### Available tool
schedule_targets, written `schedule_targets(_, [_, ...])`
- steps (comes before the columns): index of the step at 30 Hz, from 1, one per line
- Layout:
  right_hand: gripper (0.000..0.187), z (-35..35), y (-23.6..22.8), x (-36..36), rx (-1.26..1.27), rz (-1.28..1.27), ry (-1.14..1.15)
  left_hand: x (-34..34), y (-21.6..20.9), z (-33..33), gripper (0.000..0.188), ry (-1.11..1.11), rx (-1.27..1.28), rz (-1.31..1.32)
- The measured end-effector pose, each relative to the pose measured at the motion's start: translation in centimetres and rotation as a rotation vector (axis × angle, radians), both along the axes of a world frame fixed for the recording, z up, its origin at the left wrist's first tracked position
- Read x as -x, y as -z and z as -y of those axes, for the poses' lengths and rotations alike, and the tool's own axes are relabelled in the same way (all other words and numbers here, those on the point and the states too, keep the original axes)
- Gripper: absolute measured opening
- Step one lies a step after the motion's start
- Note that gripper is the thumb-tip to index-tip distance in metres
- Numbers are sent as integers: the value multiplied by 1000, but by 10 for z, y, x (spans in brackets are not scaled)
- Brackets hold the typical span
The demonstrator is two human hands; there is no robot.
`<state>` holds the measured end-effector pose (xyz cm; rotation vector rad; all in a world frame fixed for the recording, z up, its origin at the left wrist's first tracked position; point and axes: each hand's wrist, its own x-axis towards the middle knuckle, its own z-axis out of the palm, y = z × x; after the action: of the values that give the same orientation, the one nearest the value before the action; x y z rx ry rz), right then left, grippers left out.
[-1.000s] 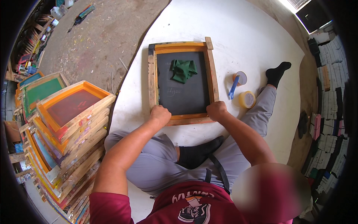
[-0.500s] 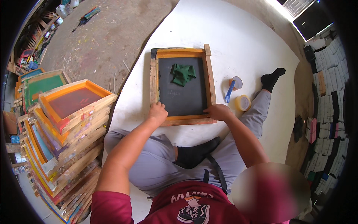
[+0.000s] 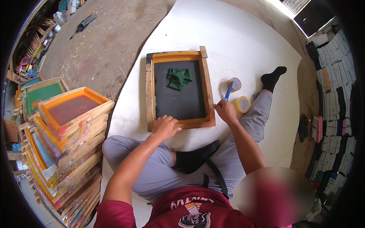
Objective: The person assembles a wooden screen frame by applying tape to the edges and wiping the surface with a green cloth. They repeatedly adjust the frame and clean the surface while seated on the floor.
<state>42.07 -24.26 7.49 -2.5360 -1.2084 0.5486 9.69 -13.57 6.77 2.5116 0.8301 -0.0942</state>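
Observation:
A wooden screen-printing frame (image 3: 210, 97) with dark mesh lies before me, and a crumpled green cloth (image 3: 178, 78) rests on the mesh. Over the frame's near left corner is my left hand (image 3: 164, 127), open, its thumb stretched out to the right. My right hand (image 3: 227, 110) is at the outer right side of the frame, fingers curled in; whether anything is between them is hidden. Just beyond it, a slim blue tool (image 3: 229, 90) leans across a small round tub (image 3: 236, 84), its near end meeting or hidden by the hand. A roll of yellowish tape (image 3: 242, 104) sits beside that hand.
Paint-stained frames (image 3: 78, 110) are stacked high at my left. A white sheet (image 3: 182, 34) covers the floor under me. My outstretched foot (image 3: 273, 79) in a black sock is at the right, and piled white bundles (image 3: 334, 110) line the far right.
My left hand has loosened its hold on the frame's near left corner and spread its fingers. My right hand has moved off the near right corner to the right, beside the blue tool.

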Motion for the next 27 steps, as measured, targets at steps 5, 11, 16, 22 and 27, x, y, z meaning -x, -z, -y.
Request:
schedule_targets(5, [42, -5, 14, -24, -105, 151, 73, -48, 25, 46, 49, -36, 111, 242])
schedule_targets(11, [43, -13, 33, -42, -69, 208, 82, -115, 33, 77, 47, -152, 170, 401])
schedule_targets(16, [37, -9, 56, -48, 2, 242, 48, -136, 28, 87, 51, -199, 197, 333])
schedule_targets(22, [31, 6, 56, -45, -137, 147, 126, -137, 37, 96, 61, -228, 114, 349])
schedule_targets(27, [32, 37, -10, -7, -238, 6, -46, -134, 26, 101, 62, -197, 78, 227])
